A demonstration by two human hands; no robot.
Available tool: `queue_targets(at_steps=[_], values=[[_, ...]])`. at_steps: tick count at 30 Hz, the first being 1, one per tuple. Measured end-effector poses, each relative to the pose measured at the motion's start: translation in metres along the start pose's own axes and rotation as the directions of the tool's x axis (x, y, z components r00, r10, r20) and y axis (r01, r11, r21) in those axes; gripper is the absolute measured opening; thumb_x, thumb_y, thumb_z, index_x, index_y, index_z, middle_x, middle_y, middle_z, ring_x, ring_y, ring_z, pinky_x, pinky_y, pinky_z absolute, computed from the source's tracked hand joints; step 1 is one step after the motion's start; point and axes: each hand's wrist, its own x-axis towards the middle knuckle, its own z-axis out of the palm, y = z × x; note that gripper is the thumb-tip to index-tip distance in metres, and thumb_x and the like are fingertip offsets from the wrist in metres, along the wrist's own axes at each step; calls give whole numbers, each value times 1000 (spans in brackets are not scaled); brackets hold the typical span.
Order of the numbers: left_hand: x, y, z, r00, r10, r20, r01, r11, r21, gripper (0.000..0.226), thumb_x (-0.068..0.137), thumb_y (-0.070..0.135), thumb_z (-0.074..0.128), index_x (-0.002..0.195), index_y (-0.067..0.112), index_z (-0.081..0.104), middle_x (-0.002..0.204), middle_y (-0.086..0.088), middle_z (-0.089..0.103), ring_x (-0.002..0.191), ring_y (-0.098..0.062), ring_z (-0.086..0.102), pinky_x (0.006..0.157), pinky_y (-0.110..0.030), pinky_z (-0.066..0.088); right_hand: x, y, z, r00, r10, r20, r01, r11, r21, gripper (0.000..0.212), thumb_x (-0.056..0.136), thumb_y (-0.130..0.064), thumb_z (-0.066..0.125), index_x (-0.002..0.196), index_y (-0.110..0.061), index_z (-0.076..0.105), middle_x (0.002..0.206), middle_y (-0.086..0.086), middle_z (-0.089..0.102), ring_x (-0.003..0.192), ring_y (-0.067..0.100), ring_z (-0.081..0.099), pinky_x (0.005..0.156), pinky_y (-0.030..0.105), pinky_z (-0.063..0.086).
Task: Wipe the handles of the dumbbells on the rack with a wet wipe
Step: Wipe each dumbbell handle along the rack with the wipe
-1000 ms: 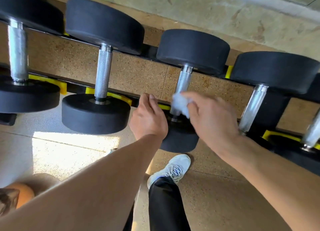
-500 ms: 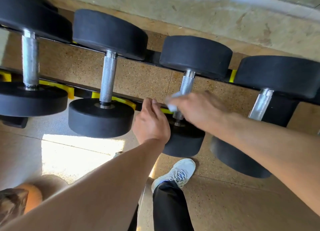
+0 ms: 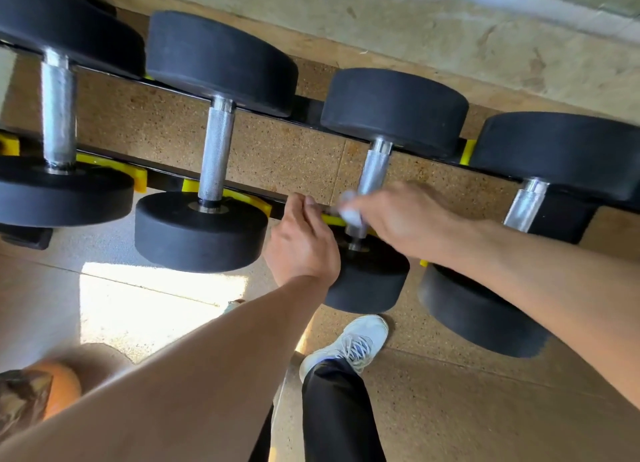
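No legible text, numbers or brand marks on the dumbbells [image 3: 221, 67]; perhaps lost to blur.

Single head-worn view, looking steeply down, close over rack [image 3: 166, 181]; tilted frame

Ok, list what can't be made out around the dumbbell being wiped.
- Head view: the wet wipe is motion-blurred and mostly covered by the right hand; its folds and how far it wraps the handle cannot be told.
- The lower handle is hidden by that hand.
- The left hand shows only its back; its fingertips curl over the rack rail, grip unclear.
- The leftmost dumbbell is cut by the frame edge.
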Motion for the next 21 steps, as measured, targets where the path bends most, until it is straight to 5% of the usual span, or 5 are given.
queue_targets(at_steps=[3, 5, 15, 18, 21], values=[[1, 0, 1, 1000, -9, -3, 9, 1000, -2, 31, 105, 35, 31, 90, 24, 57, 81, -2, 65, 75, -26, 49, 66, -36, 32, 15, 1, -7, 939, -12, -345, -90, 957, -277, 48, 95, -5, 34, 134, -22, 56, 126, -2, 68, 81, 32, 72, 60, 35, 49], [1, 0, 1, 1000, -3, -5, 3, 1000, 4, 31, 104, 35, 32, 90, 24, 57, 82, -3, 66, 77, -29, 52, 67, -36, 34, 18, -1, -5, 961, 25, -274, -117, 938, -327, 44, 96, -6, 38, 135, -21, 52, 141, -5, 58, 87, 31, 71, 61, 33, 42], [1, 0, 0, 1000, 29, 9, -29, 999, 40, 30, 105, 33, 33, 92, 21, 57, 79, -1, 63, 72, -25, 48, 65, -34, 30, -20, 13, 29, 962, 167, 217, -260, 807, 530, 28, 102, -20, 52, 81, -31, 67, 62, -7, 63, 60, 14, 62, 63, 39, 47], [2, -1, 1, 1000, 10, 21, -11, 999, 40, 31, 105, 32, 32, 91, 21, 57, 76, -1, 62, 72, -27, 50, 65, -35, 31, -17, 33, 20, 730, 672, 127, -560, 480, 676, 23, 104, -22, 49, 114, -26, 70, 81, -11, 69, 46, 7, 64, 53, 20, 44], [1, 0, 1, 1000, 12, 19, -13, 999, 45, 30, 104, 31, 33, 91, 20, 58, 76, -3, 62, 72, -27, 48, 64, -35, 29, 6, 24, 10, 436, 883, 173, -424, 32, 905, 24, 104, -24, 53, 122, -20, 67, 94, -2, 68, 49, 8, 58, 41, 16, 36]])
